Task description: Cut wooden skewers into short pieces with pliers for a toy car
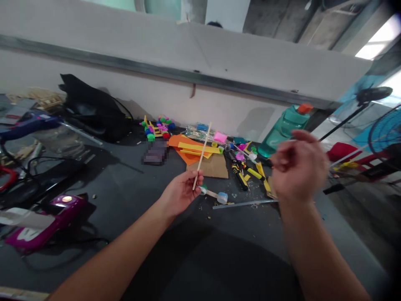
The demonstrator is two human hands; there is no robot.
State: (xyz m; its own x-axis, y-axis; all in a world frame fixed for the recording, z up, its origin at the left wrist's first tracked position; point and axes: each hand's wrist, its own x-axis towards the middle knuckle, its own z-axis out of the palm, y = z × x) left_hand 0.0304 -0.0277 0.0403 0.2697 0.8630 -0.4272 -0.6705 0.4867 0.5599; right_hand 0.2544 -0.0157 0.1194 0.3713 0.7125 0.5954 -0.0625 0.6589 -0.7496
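Left hand [181, 193] pinching a thin wooden stick [202, 154] between thumb and fingertips, holding it up at a slant! Right hand [299, 167] is raised, fingers curled, a blur, so can't tell if it's gripping anything. Just beside the stick, a short stick with two bottle caps [216, 196] lies on the desk [109, 200], with cardboard [208, 167] and yellow pliers [239, 175] towards the far edge.
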